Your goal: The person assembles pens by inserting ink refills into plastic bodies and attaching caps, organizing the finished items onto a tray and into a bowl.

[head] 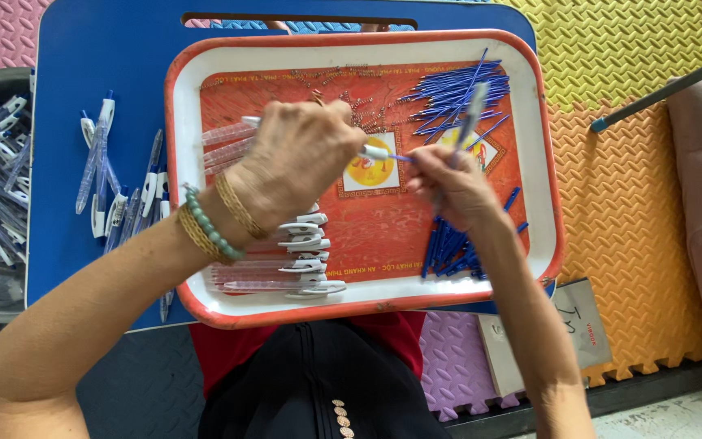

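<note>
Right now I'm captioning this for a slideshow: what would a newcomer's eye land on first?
The red-rimmed tray on the blue board, where the left hand and right hand meet over a pen at its centre. Blue refills fan out at its top right, and clear barrels with white clips lie stacked at its lower left.

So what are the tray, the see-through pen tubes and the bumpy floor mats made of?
The tray looks like hard, glossy plastic: its white rim shines and the red floor carries a printed picture. The pen tubes seem to be clear, stiff plastic, since the tray shows through them; their clips are opaque white. The floor mats look like soft foam, matte, with a pressed texture and jigsaw edges.
</note>
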